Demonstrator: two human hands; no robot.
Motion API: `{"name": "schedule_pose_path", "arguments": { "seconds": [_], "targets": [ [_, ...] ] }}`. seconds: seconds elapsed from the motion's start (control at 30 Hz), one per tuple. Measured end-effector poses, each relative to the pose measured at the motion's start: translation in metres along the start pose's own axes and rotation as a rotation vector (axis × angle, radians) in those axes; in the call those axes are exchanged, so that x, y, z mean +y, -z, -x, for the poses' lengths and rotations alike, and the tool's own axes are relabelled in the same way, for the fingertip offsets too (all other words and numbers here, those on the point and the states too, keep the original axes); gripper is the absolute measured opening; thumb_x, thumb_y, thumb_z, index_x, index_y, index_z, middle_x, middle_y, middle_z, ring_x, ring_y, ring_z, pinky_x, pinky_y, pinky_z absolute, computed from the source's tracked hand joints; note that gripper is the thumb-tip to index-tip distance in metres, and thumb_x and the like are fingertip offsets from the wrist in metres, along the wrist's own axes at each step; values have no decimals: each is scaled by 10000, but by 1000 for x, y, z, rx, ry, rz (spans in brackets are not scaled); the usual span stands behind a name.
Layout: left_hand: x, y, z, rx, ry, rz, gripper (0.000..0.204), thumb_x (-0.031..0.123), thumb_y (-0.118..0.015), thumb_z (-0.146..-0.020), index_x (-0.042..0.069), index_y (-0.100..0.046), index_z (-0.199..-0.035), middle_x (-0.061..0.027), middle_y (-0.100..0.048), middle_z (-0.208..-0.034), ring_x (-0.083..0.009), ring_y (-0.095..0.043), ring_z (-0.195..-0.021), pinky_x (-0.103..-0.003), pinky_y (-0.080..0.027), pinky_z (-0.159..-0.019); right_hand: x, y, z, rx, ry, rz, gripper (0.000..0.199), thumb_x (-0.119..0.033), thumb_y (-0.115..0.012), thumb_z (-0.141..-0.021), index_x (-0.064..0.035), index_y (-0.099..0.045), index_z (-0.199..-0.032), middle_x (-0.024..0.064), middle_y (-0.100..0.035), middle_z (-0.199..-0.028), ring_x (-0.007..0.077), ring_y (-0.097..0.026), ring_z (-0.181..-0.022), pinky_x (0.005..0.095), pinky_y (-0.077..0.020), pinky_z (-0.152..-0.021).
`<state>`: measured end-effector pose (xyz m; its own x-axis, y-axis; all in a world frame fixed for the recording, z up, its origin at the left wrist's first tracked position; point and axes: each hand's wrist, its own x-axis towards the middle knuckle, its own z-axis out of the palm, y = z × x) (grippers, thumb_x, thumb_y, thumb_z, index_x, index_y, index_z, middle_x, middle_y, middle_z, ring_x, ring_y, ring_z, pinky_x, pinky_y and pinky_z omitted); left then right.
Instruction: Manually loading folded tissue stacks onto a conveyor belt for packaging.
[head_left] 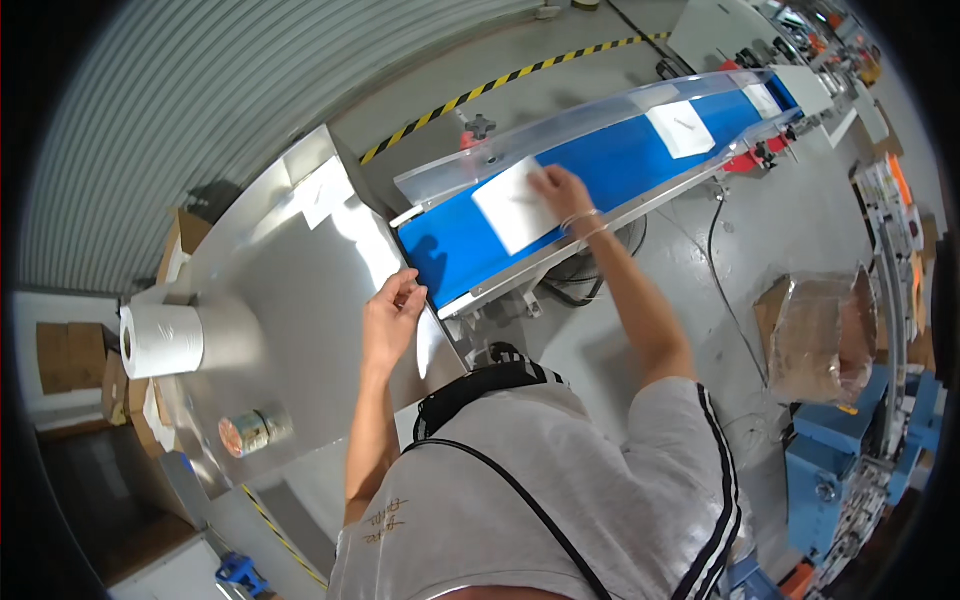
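Near the clear guard [600, 118], right fingers [546, 178] overlap a white packet [512, 208], grip unclear; left fingers [404, 283] bunched.

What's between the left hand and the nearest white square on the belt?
In the head view, a stretch of blue belt with a dark shadow on it.

From here I see a shiny metal bench [300, 290], and a fat white roll [168, 340] and a small round thing [244, 434] sit on it. Just beside the bench is a long blue belt [612, 166], where three flat white squares [508, 212] lie in a row, with gaps between
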<state>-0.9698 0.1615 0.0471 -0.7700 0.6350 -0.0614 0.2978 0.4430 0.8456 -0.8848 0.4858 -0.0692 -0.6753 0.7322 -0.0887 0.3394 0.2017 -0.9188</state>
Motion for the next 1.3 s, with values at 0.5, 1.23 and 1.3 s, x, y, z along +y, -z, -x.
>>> {"name": "schedule_pose_path", "arguments": {
  "seconds": [0.5,1.23,1.3],
  "targets": [
    [-101,-1,35,-201,74,124,204,114,-634,-866,3,-645,-1038,-59,-658,-776,-108,-601,-710,-249,-484,-677,109,13,152,715,-69,282,360,-264,-598,-880,16,-538,-1099,215,-606,-968,379,-578,-895,445,-460,-784],
    [-134,-19,93,-211,-772,-115,195,104,-620,-797,36,-621,-980,-175,-563,-1080,-359,-493,-1062,-457,-379,-927,243,-235,693,423,-790,5,297,-310,-533,-811,-92,-701,-923,159,-683,-966,323,-654,-897,377,-515,-805],
    [-134,-32,115,-126,-783,-303,358,128,-647,-787,28,-558,-1119,-217,-483,-1225,-384,-432,-1158,-473,-345,-978,228,-232,702,581,-1052,-223,311,-339,-548,-788,-111,-707,-928,132,-699,-882,272,-675,-818,361,-524,-774]
  ]
}}
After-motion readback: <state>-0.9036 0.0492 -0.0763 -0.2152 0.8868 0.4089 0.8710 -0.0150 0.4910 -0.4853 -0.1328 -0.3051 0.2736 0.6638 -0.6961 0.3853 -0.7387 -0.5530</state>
